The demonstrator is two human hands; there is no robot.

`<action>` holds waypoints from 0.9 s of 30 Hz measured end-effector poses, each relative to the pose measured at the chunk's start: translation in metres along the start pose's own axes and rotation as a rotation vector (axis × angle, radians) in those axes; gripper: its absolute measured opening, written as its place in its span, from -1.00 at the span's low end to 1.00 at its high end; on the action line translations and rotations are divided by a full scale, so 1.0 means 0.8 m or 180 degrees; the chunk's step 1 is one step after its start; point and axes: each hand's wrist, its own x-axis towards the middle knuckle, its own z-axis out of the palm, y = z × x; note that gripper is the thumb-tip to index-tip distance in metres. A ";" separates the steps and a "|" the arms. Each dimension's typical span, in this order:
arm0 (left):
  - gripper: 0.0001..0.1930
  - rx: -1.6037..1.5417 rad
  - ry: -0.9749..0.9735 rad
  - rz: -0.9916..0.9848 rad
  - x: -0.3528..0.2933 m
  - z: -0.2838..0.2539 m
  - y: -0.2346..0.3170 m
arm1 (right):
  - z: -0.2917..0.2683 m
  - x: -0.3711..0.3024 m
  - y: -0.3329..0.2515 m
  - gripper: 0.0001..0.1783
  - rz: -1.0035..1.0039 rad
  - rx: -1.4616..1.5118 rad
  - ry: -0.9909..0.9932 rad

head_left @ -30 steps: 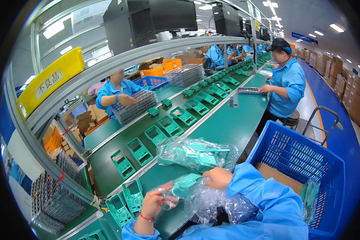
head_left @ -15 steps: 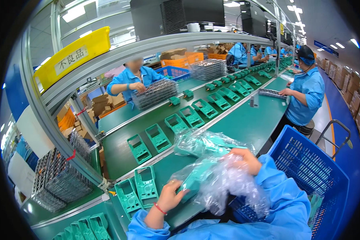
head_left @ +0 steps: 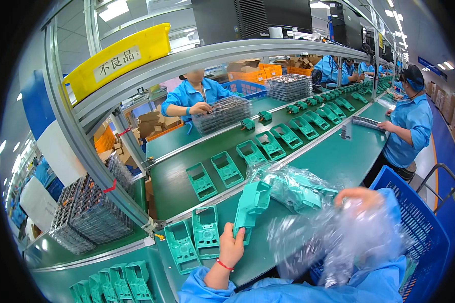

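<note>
My left hand (head_left: 231, 251), with a red cord at the wrist, is closed on the lower end of a green plastic housing (head_left: 253, 202), which stands tilted above the bench. My right hand (head_left: 363, 199), off to the right, grips a crumpled clear plastic bag (head_left: 338, 237) that is smeared by motion. Beyond the hands, more green housings lie wrapped in clear bags (head_left: 294, 186) on the bench. Two bare housings, an open-framed one (head_left: 179, 243) and a second (head_left: 206, 228) beside it, lie left of my left hand.
A green conveyor (head_left: 177, 194) carries a row of housings past the bench. A blue crate (head_left: 419, 217) stands at my right. Stacked clear trays (head_left: 88, 214) sit at left, below a metal frame (head_left: 71, 121). Co-workers in blue sit across and stand at right (head_left: 409, 116).
The housing has come out of the clear bag and is now bare in my left hand. My right hand has pulled the bag away to the right. The view has shifted slightly.
</note>
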 end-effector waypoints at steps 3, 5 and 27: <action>-0.82 0.0049 0.0120 0.0205 -0.002 0.007 0.006 | 0.060 0.077 -0.024 -0.18 0.0296 -0.0243 0.0005; -0.81 0.0214 0.0147 0.0352 -0.006 0.010 0.000 | 0.094 0.125 -0.003 -0.14 0.0278 -0.0204 0.0288; -0.08 0.0244 -0.0331 0.0923 0.001 0.004 -0.004 | 0.171 0.166 0.056 -0.51 -0.0650 -0.0796 0.1023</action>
